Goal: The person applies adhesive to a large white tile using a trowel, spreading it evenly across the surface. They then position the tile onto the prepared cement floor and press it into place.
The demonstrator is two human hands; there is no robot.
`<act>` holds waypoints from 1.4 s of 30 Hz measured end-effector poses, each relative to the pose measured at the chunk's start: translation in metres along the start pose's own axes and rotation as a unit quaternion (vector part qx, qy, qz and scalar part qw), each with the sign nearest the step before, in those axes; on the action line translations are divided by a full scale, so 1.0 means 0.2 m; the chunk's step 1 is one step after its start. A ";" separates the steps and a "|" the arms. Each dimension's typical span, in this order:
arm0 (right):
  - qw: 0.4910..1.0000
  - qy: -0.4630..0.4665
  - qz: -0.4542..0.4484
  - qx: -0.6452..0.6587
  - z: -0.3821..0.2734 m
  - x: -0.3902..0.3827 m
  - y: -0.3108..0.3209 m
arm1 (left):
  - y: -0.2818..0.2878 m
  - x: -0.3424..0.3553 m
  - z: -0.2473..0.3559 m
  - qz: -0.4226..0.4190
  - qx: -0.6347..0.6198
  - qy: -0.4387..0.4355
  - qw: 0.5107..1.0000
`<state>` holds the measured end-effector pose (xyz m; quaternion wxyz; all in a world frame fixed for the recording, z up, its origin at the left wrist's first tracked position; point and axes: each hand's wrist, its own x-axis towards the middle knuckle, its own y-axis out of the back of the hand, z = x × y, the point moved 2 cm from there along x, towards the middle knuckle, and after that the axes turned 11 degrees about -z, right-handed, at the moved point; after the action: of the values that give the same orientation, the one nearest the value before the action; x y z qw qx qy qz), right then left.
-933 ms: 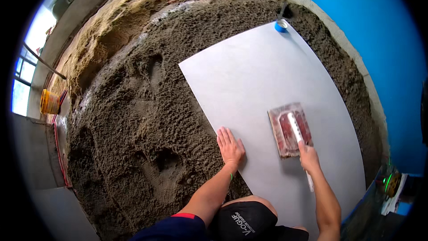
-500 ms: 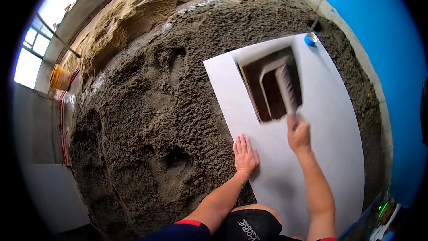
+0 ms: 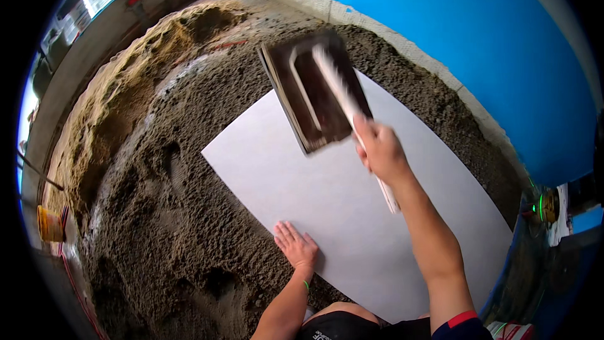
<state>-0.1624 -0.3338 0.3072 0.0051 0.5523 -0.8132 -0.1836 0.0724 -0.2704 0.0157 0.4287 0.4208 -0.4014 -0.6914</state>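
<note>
A large pale floor tile (image 3: pixel 402 245) lies on rough grey mortar. My right hand (image 3: pixel 380 151) is closed around the long whitish handle of a flat tamping paddle (image 3: pixel 322 97). This tool has a dark rectangular plate with a pale bent frame on it. It covers the tile's far corner and looks raised, slightly blurred; whether it touches the tile I cannot tell. My left hand (image 3: pixel 296 245), fingers spread, rests flat on the tile's left edge.
Uneven mortar (image 3: pixel 170 214) with hollows spreads to the left, with a sand heap (image 3: pixel 94 126) beyond. A blue wall (image 3: pixel 428 31) borders the far right side. At right stands a device with a green light (image 3: pixel 546 206). An orange-yellow bucket (image 3: pixel 50 223) sits far left.
My view has turned to the right. The paddle has moved in view and now hides the tile's far corner, where a blue-and-white ring showed. My left hand stays on the tile edge.
</note>
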 end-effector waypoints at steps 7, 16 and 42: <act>0.956 0.105 0.222 -0.158 0.35 0.15 0.03 | 0.05 -0.05 -0.05 -0.001 -0.010 -0.010 1.000; 0.946 -0.238 0.112 -0.188 1.38 -0.11 0.14 | -0.01 -0.06 0.04 -0.002 -0.025 -0.026 0.999; 0.927 -0.366 0.045 -0.073 1.54 -1.89 0.41 | -0.23 -0.01 -0.06 0.044 0.196 -0.022 0.979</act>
<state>-0.1538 0.1234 0.1187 -0.2443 0.4072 -0.7671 -0.4314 0.0721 -0.2559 -0.0291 0.3589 0.4629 -0.5564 -0.5894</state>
